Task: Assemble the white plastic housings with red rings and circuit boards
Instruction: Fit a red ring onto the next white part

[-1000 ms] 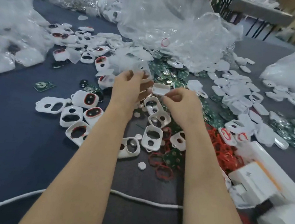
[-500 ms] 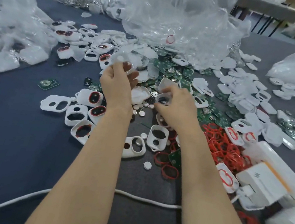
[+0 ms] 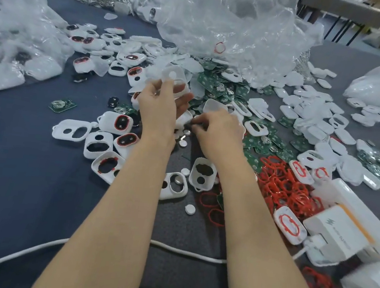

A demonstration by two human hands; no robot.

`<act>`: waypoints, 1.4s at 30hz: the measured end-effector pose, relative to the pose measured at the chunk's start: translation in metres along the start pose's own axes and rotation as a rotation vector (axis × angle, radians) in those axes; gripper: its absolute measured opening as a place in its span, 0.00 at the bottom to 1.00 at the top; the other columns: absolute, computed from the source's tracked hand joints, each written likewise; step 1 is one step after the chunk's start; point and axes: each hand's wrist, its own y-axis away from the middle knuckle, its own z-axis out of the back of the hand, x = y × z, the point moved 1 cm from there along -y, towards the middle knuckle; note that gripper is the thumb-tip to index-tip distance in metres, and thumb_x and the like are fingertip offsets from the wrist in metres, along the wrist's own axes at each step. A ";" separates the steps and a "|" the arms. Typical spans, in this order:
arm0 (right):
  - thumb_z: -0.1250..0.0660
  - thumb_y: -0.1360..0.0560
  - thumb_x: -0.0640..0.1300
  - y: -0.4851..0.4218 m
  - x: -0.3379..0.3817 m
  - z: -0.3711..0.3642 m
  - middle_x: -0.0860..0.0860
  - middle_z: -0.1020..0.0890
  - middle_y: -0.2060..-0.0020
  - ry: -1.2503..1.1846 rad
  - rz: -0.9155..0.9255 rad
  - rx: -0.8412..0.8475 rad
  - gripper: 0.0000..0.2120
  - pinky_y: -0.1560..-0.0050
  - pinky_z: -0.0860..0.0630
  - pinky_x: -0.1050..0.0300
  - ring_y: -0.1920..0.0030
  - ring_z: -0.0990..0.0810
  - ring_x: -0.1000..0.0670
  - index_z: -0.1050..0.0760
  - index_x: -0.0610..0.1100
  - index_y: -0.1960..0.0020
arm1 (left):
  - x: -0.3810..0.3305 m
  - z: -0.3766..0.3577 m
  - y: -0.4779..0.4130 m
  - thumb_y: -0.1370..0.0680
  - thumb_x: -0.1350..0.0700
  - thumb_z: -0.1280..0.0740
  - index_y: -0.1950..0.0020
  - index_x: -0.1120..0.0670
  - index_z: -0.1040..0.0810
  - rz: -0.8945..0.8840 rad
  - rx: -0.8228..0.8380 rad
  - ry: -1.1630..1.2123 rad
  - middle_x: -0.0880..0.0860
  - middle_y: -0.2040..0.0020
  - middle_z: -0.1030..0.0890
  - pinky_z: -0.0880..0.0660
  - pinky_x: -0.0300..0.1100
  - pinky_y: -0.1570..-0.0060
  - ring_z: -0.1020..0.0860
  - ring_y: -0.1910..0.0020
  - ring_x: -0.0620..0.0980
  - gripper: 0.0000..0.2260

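Note:
My left hand (image 3: 159,109) is raised over the pile and grips a translucent white housing (image 3: 173,77) with a round button, held up at the fingertips. My right hand (image 3: 220,133) is just to its right, lower, fingers curled and pinched on a small white housing (image 3: 184,118) between the two hands. Several coin cells (image 3: 183,140) lie right below the fingers. Green circuit boards (image 3: 217,85) are heaped behind the hands. Loose red rings (image 3: 284,186) lie to the right of my right forearm. White housings fitted with red rings (image 3: 122,122) sit left of my left wrist.
Big clear plastic bags (image 3: 230,22) stand at the back, another (image 3: 13,33) on the left. White boxes (image 3: 338,231) crowd the right near edge. A white cable (image 3: 185,252) crosses the dark cloth under my forearms. Loose housings (image 3: 316,116) are scattered at the right.
Both hands moved away from me and down to the pile. My right hand dropped from chest height to the coin cells; my left lifted a translucent housing.

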 end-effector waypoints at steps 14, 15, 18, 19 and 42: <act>0.38 0.23 0.38 0.001 -0.010 0.019 0.43 0.25 0.45 -0.231 -0.040 -0.168 0.11 0.49 0.30 0.57 0.46 0.24 0.45 0.21 0.46 0.45 | -0.002 0.002 -0.001 0.18 0.58 0.40 0.54 0.56 0.27 -0.044 -0.052 0.023 0.49 0.61 0.19 0.23 0.36 0.64 0.17 0.66 0.45 0.06; 0.38 0.23 0.38 0.002 -0.007 0.020 0.44 0.24 0.46 -0.236 -0.012 -0.120 0.11 0.48 0.28 0.57 0.46 0.23 0.46 0.20 0.46 0.45 | -0.002 0.001 -0.001 0.18 0.58 0.40 0.54 0.55 0.27 -0.031 -0.036 0.019 0.48 0.61 0.19 0.23 0.36 0.64 0.17 0.65 0.45 0.06; 0.37 0.24 0.39 0.005 -0.006 0.027 0.48 0.19 0.52 -0.279 -0.019 -0.010 0.10 0.50 0.25 0.59 0.52 0.22 0.51 0.19 0.46 0.48 | -0.001 -0.002 0.002 0.19 0.60 0.40 0.56 0.54 0.27 0.026 0.028 0.008 0.48 0.62 0.20 0.22 0.37 0.62 0.17 0.66 0.45 0.07; 0.36 0.24 0.41 0.006 -0.009 0.032 0.50 0.19 0.56 -0.277 -0.030 0.037 0.06 0.58 0.27 0.61 0.57 0.23 0.54 0.20 0.46 0.51 | 0.000 -0.003 0.003 0.19 0.60 0.40 0.56 0.54 0.27 0.040 0.046 0.003 0.48 0.62 0.20 0.22 0.37 0.62 0.17 0.66 0.45 0.07; 0.27 0.29 0.48 0.043 -0.007 0.048 0.46 0.26 0.37 0.046 0.044 0.526 0.25 0.41 0.26 0.52 0.41 0.24 0.44 0.28 0.49 0.33 | 0.004 -0.007 0.007 0.20 0.59 0.38 0.54 0.56 0.27 0.088 0.136 -0.040 0.50 0.60 0.18 0.21 0.36 0.61 0.17 0.65 0.45 0.04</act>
